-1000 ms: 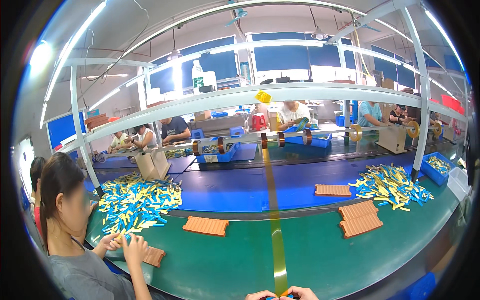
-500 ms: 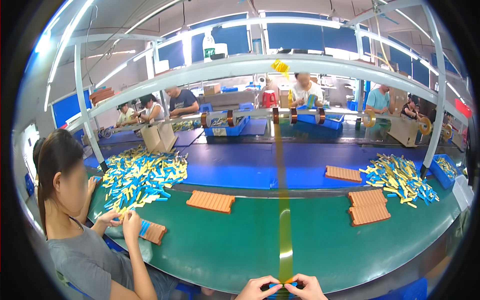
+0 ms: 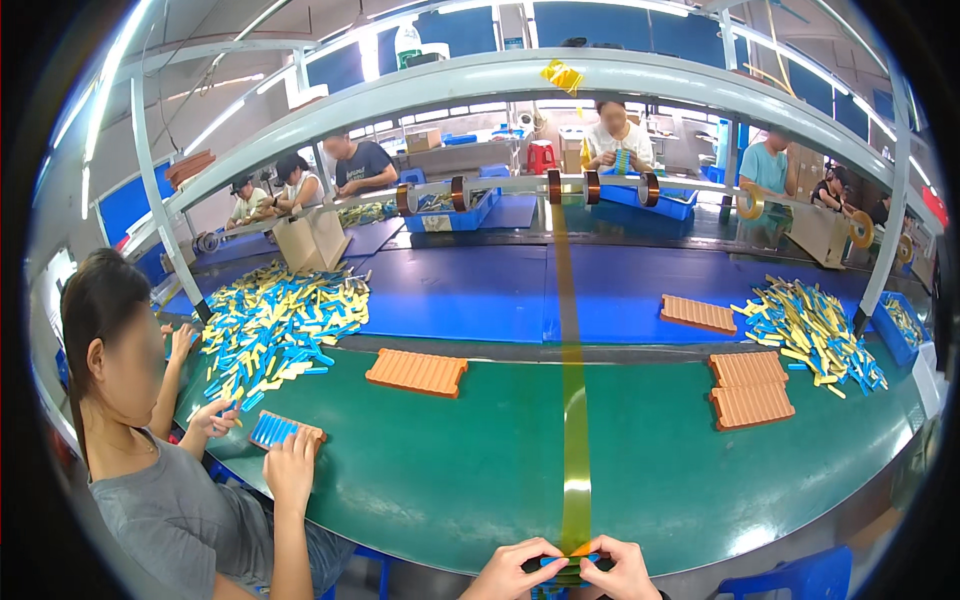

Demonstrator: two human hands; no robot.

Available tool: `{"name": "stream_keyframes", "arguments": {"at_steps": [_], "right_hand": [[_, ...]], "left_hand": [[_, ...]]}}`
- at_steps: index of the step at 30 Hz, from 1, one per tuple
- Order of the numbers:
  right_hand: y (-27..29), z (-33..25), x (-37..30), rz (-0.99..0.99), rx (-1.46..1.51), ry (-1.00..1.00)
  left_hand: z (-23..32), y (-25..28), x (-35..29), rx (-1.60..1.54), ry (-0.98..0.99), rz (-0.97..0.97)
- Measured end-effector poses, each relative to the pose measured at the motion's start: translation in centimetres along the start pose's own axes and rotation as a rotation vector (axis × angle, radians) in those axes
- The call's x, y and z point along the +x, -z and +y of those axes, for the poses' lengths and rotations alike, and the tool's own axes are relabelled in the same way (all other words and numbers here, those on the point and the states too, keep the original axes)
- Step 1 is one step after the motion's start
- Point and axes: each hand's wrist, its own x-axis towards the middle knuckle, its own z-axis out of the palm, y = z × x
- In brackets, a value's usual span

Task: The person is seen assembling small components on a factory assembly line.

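A long strip of amber tape (image 3: 576, 430) runs from a roll on the overhead bar down to the near edge of the green table. There my left hand (image 3: 518, 568) and my right hand (image 3: 618, 570) pinch its end, thumbs and fingertips almost meeting. Flat blue pieces (image 3: 556, 574) lie crosswise against the tape between my hands; my fingers partly cover them. An orange bit of the tape folds up beside my right fingertips.
Grooved orange trays (image 3: 416, 373) lie on the green table (image 3: 450, 470). Piles of blue and yellow pieces (image 3: 285, 325) sit left and right. At left, a person in grey (image 3: 170, 510) works over a tray (image 3: 285, 432). Tape rolls (image 3: 555, 187) hang on the bar; several people work behind.
My view has tilted down slightly. My hands still pinch the tape, and more blue shows between them. The person at left has moved a hand from the pile onto the tray.
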Motion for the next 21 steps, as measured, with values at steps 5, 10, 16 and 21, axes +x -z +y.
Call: {"name": "stream_keyframes", "arguments": {"at_steps": [5, 10, 16, 21], "right_hand": [[0.1, -0.8, 0.1, -0.031, 0.012, -0.067], [0.1, -1.3, 0.4, 0.009, -0.047, -0.003], [0.1, -1.4, 0.7, 0.015, -0.059, 0.037], [0.2, -1.4, 0.6, 0.008, -0.06, 0.041]], "left_hand": [[-1.0, 0.4, 0.2, -0.055, 0.009, -0.072], [-1.1, 0.5, 0.6, -0.021, -0.017, -0.088], [-1.1, 0.7, 0.9, -0.045, -0.049, -0.101], [-1.3, 0.5, 0.8, -0.058, -0.052, -0.093]]}}
